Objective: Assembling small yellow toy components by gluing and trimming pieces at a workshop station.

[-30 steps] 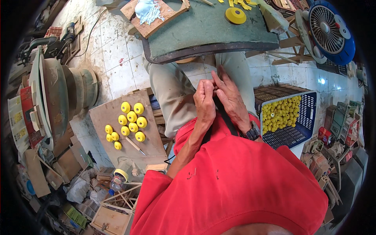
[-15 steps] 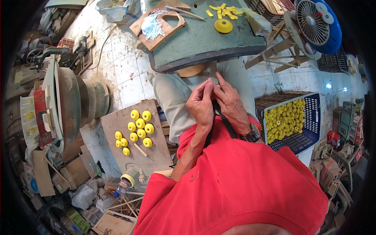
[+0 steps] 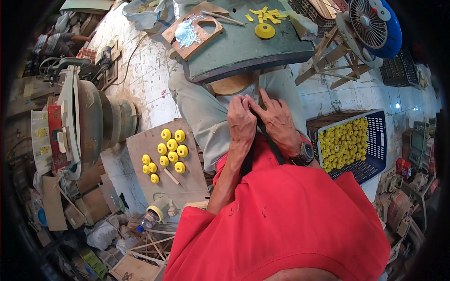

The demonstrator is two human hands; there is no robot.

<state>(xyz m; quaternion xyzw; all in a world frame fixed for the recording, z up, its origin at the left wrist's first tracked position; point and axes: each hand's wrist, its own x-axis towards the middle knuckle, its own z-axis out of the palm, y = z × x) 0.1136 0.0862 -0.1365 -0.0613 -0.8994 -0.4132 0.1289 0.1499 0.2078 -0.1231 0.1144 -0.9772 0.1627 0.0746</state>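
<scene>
Over my lap, my left hand (image 3: 241, 121) is closed with its fingertips pinched together. My right hand (image 3: 280, 122) meets it there, thumb against the left fingertips, one finger stretched forward and the others bent. Anything between the fingertips is too small or hidden to make out. A black strap (image 3: 269, 140) runs between the wrists. Ahead is a green-topped table (image 3: 243, 51) bearing a yellow disc (image 3: 265, 31), several yellow strips (image 3: 268, 15) and a wooden board (image 3: 205, 40) with pale blue paste (image 3: 186, 33). A thin stick (image 3: 222, 18) lies across that board.
To my left, a flat board (image 3: 140, 136) carries several yellow wheel-like pieces (image 3: 172, 156) and a wooden-handled tool (image 3: 173, 178). A dark blue crate (image 3: 375, 140) of similar yellow pieces (image 3: 342, 143) stands at right. A blue fan (image 3: 375, 23) is far right; a large round machine (image 3: 89, 122) stands left.
My hands have turned slightly, showing more of their backs, and my left fingers have bunched closer together. The whole view has shifted a little; the table and yellow pieces look otherwise the same.
</scene>
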